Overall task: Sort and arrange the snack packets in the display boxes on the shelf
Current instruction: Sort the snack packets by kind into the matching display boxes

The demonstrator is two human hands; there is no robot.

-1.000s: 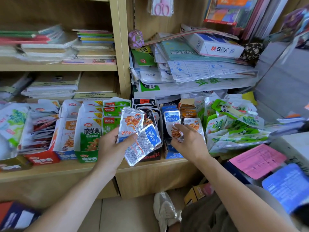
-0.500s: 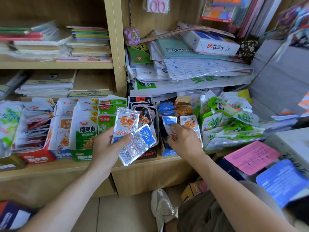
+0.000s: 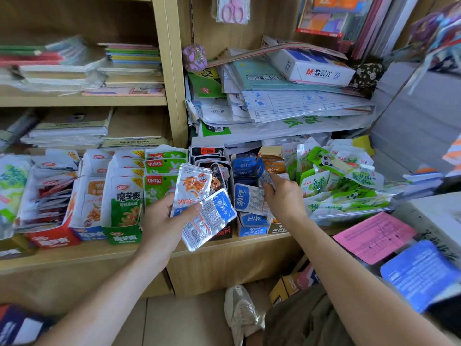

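Pale wooden shelf unit (image 3: 172, 71) fills the view, its upright splitting two bays. Left bay: notebooks (image 3: 132, 58) stacked flat on the upper board. Right bay: a sliding heap of papers (image 3: 287, 106), with pink scissors (image 3: 233, 10) hanging above. Down low, beige tiled floor (image 3: 187, 320). Plain grey surface (image 3: 411, 126) off right. Light soft, even.

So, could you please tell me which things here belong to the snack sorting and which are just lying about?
Part of the job: left hand gripping two silver packets; right hand pinching a blue packet; blue display box; green display box.
Lying about: pink scissors; white paper box; pink sheet; shoe.
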